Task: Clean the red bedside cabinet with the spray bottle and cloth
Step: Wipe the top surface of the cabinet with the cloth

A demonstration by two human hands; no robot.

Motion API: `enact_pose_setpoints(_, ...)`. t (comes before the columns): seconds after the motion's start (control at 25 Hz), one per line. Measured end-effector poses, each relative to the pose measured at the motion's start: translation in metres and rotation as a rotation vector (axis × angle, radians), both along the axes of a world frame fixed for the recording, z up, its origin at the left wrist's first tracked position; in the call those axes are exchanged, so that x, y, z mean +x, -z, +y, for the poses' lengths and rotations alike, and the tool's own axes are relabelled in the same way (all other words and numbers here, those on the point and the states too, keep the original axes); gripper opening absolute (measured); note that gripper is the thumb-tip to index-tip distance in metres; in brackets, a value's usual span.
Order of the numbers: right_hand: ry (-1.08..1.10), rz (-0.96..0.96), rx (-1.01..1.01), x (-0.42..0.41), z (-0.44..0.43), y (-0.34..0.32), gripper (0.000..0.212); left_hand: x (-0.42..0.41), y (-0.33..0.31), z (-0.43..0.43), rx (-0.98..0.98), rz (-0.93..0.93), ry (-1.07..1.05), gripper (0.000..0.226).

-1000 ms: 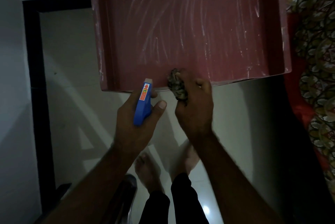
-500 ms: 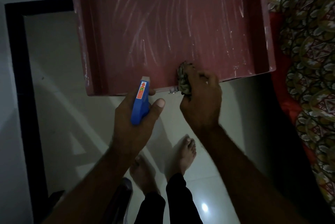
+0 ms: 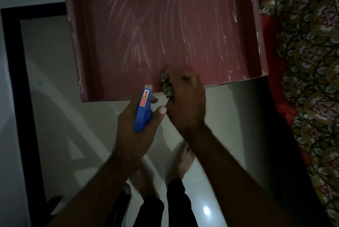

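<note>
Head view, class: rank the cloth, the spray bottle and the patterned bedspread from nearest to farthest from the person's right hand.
1. The cloth, gripped in the right hand at the cabinet front edge.
2. The spray bottle, just to its left, held by the left hand.
3. The bedspread, far off at the right side.

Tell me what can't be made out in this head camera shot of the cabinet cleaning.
Head view, the only one:
The spray bottle: only its blue head shows; the left hand hides the body.
The cloth: mostly covered by the right hand gripping it.
The red cabinet: far side cut off by the top edge; front out of sight beneath.
The sprayer label: too small and dim to read.
</note>
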State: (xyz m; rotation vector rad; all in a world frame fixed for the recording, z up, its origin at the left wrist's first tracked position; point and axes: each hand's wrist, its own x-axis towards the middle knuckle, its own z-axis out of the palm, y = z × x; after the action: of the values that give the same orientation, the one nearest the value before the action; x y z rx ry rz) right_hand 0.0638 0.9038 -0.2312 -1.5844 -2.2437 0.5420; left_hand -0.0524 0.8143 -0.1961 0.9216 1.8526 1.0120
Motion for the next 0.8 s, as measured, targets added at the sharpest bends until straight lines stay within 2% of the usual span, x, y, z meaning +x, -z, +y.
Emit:
enact_pose_setpoints(0.2,0.409,-0.079,-0.015,0.073,0.033,-0.002,0.083,0.004,-0.005,0.003,0.007,-0.037,0.001,0.034)
enact_pose_setpoints(0.28,0.487,-0.074,-0.049,0.075,0.035,-0.002,0.082,0.007,-0.005,0.006,-0.001,-0.036,-0.013,0.036)
enact_pose_setpoints(0.48,0.100,-0.031,0.034,0.038,0.010,-0.004,0.071,0.020,-0.005,0.014,-0.017,-0.020,0.000,0.037)
enact_pose_setpoints(0.56,0.130,-0.049,0.020,0.050,0.016,-0.007,0.069,0.024,-0.007,0.016,-0.013,-0.018,0.015,0.038)
enact_pose_setpoints(0.68,0.353,-0.074,-0.013,0.075,0.040,-0.015,0.072,0.028,-0.011,0.018,0.001,-0.033,0.033,0.039)
enact_pose_setpoints(0.8,0.323,-0.037,0.016,0.083,0.056,-0.018,0.072,0.031,-0.009,0.021,-0.007,-0.017,0.028,0.040)
